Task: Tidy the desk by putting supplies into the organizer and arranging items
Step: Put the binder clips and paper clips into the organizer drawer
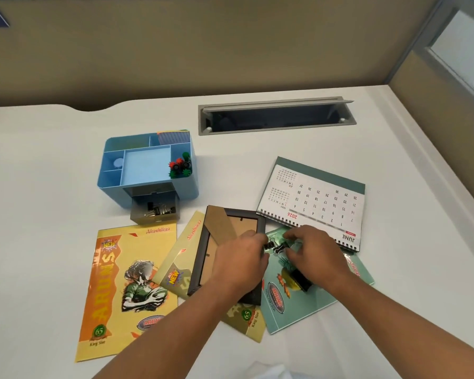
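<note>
White desk (pixel 66 160) fills my view, walled by tan partitions, with a cable slot (pixel 277 116) at the back. My left hand (pixel 238 263) lies over the dark picture frame (pixel 203 258), which rests face down, and its fingertips seem to pinch a small black binder clip (pixel 270 245) at the frame's right edge. My right hand (pixel 318 253) curls over a second clip (pixel 282 247) just beside the first; I judge the fingers are closing on it, but I cannot tell whether they grip it yet. A larger black clip (pixel 301 280) sits under my right palm on the green notebook (pixel 298 310).

Outward from there, the calendar (pixel 318 198) lies flat beyond my right hand, overlapping the green notebook's far edge. Two yellow notebooks (pixel 126 283) lie to the left, one partly under the frame. Further back left stands the blue organizer (pixel 148 165), with coloured pushpins (pixel 179 166) in its right compartment and its front drawer (pixel 155 213) pulled open with clips already inside.

To do this well, I would gather all the loose clips in one grasp, pinching the bodies and not the springy wire handles, then carry them low to the open drawer and drop them there before squaring the notebooks.
</note>
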Action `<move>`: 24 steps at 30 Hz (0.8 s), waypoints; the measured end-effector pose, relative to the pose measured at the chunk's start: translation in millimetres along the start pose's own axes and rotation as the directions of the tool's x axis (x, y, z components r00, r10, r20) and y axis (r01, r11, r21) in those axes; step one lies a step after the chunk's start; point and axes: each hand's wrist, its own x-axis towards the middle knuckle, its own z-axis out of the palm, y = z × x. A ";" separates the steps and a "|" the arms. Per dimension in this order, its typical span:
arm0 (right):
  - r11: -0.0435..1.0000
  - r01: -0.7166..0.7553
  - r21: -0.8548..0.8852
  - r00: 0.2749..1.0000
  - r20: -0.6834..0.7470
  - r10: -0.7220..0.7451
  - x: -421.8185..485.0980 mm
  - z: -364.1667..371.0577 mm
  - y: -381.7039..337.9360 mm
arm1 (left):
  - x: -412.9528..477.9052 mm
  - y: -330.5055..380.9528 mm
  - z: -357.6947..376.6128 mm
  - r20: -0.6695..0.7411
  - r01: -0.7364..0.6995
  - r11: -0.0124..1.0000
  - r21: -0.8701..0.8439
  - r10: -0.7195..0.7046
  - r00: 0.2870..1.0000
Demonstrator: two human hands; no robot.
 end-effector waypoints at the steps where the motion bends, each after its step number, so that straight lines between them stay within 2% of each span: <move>1: 0.999 0.026 -0.041 0.999 0.020 -0.025 0.3 -0.5 -0.7 | 2.2 2.6 1.7 -0.001 0.006 1.000 0.014 -0.006 1.000; 5: 0.978 0.125 -0.165 0.989 0.101 -0.109 3.1 -1.1 0.0 | 11.4 10.6 8.2 0.010 0.022 0.998 0.051 -0.023 1.000; 8: 0.962 0.173 -0.212 0.983 0.103 -0.154 3.8 -2.1 2.2 | 18.1 13.8 10.5 0.046 0.053 0.994 0.093 -0.057 0.997; 13: 0.971 0.135 -0.199 0.990 0.059 -0.126 3.0 -6.4 8.7 | 23.4 14.8 12.6 0.100 0.089 0.984 0.155 -0.106 0.989; 18: 0.987 0.069 -0.145 0.997 -0.006 -0.071 0.9 -13.7 16.9 | 18.3 16.0 14.2 0.063 0.090 0.993 0.076 -0.095 0.993; 24: 0.995 0.017 -0.094 0.999 -0.037 -0.021 1.0 -17.3 17.2 | 3.2 16.6 7.8 -0.018 0.116 0.987 -0.108 -0.119 0.993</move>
